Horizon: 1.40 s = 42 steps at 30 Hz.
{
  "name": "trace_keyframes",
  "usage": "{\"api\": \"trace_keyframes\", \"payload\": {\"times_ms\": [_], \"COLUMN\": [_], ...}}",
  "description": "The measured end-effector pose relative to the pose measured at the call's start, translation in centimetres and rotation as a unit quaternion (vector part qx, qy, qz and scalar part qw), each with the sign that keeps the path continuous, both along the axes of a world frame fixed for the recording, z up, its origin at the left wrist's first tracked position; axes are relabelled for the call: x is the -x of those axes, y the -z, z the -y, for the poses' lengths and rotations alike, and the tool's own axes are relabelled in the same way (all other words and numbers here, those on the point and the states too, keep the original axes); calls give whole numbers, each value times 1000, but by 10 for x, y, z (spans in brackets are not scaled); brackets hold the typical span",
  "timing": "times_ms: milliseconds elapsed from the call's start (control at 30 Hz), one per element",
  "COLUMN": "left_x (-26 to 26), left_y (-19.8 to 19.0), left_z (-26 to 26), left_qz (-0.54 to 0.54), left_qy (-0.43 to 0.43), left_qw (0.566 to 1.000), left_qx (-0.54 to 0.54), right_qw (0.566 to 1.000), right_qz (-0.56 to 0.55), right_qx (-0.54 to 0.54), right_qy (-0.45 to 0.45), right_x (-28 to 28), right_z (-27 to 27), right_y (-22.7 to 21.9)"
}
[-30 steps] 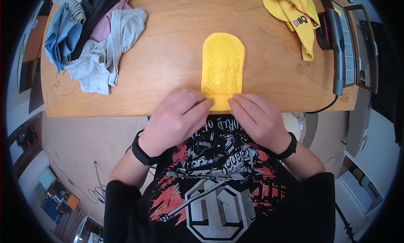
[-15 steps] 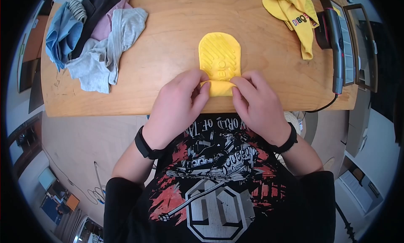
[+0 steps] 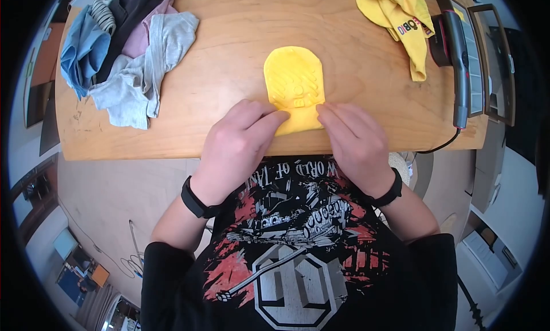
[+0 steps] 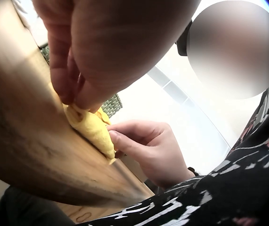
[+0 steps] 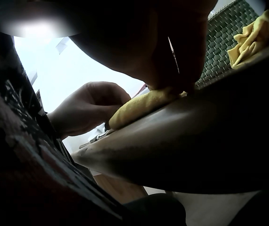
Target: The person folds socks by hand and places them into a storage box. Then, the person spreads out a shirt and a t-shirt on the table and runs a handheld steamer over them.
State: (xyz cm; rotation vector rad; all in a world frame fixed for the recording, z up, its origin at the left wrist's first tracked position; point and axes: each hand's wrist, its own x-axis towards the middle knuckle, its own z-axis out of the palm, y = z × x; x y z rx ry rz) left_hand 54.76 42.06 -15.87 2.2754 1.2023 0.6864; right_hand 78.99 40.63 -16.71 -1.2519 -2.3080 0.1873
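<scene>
A yellow sock (image 3: 294,73) with raised grip bars and letters on its sole lies flat on the wooden table (image 3: 229,84), its near end folded over into a thick roll. My left hand (image 3: 238,137) pinches the left end of that roll between thumb and fingers. At the right end, my right hand (image 3: 358,145) pinches the fold in the same way. Seen from the left wrist, the rolled part (image 4: 92,134) is plump and lies along the tabletop. The right wrist view is dark, but shows the roll (image 5: 139,107) stretching between both hands.
Crumpled clothes (image 3: 134,61) in blue, black, pink and grey lie at the far left. More yellow fabric (image 3: 404,24) with printed letters sits at the back right, beside a long dark device (image 3: 460,73) whose cord (image 3: 441,150) runs over the near edge.
The sock's near end has been folded further toward its far end, so less of the sole shows. Both hands have moved away from my body with the fold.
</scene>
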Motion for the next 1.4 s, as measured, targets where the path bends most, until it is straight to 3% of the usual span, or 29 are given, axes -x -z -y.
{"api": "trace_keyframes", "payload": {"times_ms": [200,433,533,733,800,1000,1333,1400], "left_x": [-5,-2,-1,-10,-12,-16,-15,-8], "left_y": [-7,-4,-10,-12,-12,-15,-13,-6], "left_z": [2,6,14,7,3,-6,-8,-7], "left_qz": [51,4,12,65,73,87,8,-1], "left_qy": [-1,28,25,-69,-109,-135,-170,-142], "left_qw": [999,999,998,985,969,954,966,987], "left_qx": [6,-18,49,144,210,253,193,78], "right_qw": [998,995,992,995,990,980,965,985], "right_qz": [54,69,104,16,-29,-26,13,-18], "right_qx": [28,47,38,97,141,195,257,153], "right_qy": [-12,-47,-60,-36,8,18,59,80], "right_x": [3,1,1,5,8,9,15,16], "right_z": [1,4,11,-2,-5,-17,-26,-24], "right_y": [-18,-16,-18,-20,-18,-20,-30,-32]}}
